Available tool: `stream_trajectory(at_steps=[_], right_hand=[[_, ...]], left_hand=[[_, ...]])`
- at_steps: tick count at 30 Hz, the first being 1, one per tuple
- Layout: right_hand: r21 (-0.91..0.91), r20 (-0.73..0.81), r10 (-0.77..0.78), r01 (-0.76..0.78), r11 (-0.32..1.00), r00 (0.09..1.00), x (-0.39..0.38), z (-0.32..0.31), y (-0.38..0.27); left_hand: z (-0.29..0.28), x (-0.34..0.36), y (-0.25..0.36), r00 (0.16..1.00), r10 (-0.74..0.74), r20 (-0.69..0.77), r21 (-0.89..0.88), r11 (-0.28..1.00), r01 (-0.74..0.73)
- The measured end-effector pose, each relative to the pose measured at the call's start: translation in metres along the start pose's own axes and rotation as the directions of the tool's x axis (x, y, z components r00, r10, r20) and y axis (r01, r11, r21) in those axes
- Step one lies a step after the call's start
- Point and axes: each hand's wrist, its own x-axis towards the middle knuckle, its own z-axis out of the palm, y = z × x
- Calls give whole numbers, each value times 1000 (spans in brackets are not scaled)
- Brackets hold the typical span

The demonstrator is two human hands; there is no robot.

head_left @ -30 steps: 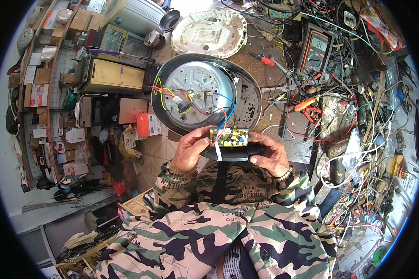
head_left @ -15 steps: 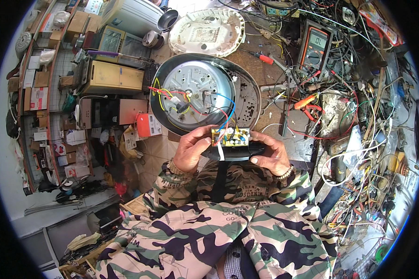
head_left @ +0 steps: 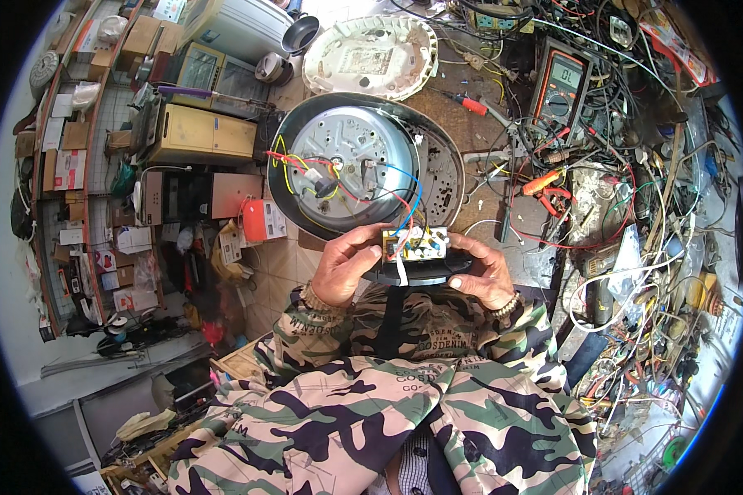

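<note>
A circuit board [head_left: 425,245] full of small components sits in a black plastic housing [head_left: 429,272], close in front of my body. My left hand [head_left: 344,266] grips its left end, fingers behind and thumb in front. At the right end my right hand [head_left: 484,274] holds it the same way. A white flat ribbon cable [head_left: 401,266] hangs down over the front of the board. Blue [head_left: 418,191] and red wires run from the board to a round metal inner pot [head_left: 338,161] inside a dark oval appliance shell [head_left: 282,198], just beyond my hands.
A pale oval cover [head_left: 314,62] lies behind the shell. On the right are a multimeter [head_left: 560,87], orange-handled pliers [head_left: 543,183], a red-handled screwdriver [head_left: 473,105] and heaps of tangled cables. Shelves [head_left: 91,165] with boxes line the left, near a red-and-white box [head_left: 262,221].
The board and housing have shifted very slightly to the right in my hands and tilted a little. Both hands keep their hold.
</note>
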Motion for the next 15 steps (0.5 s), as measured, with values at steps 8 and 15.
stream_trajectory(at_steps=[8, 15], right_hand=[[67, -2, 23, -23, 997, 1000, -3, -7, 10], [85, -1, 15, -15, 996, 1000, -1, -7, 12]], left_hand=[[0, 0, -8, 1000, 9, 9, -37, 999, -8], [3, 0, -8, 1000, 9, 6, -90, 996, -9]])
